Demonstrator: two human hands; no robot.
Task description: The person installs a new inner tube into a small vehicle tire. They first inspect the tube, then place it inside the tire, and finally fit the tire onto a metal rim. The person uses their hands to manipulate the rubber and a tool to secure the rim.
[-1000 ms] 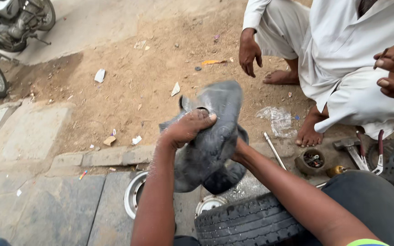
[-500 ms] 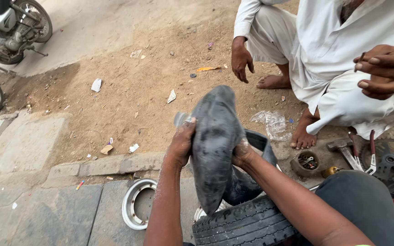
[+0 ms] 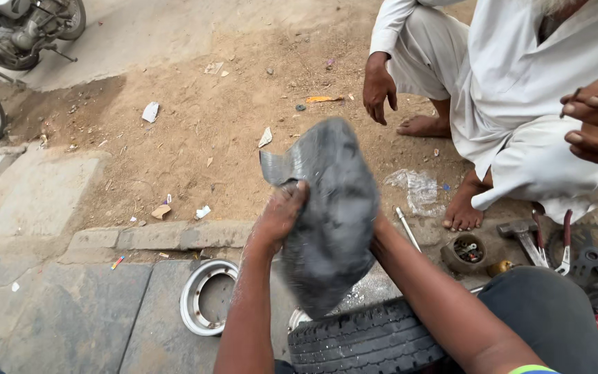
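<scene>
Head view: left hand [image 3: 282, 211] grips the near edge of a dusty grey rubber tube [image 3: 330, 208], held up folded between both hands. Right hand [image 3: 380, 225] is mostly hidden behind it; its grip cannot be told. Below the hands lie a tyre [image 3: 368, 339] and a metal rim [image 3: 205, 298].

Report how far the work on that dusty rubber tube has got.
Done: the limp grey rubber inner tube is out of the black tyre, and a bare metal rim lies on the paving. In hand: left hand grips the tube. Left: tyre lies unmounted.
</scene>
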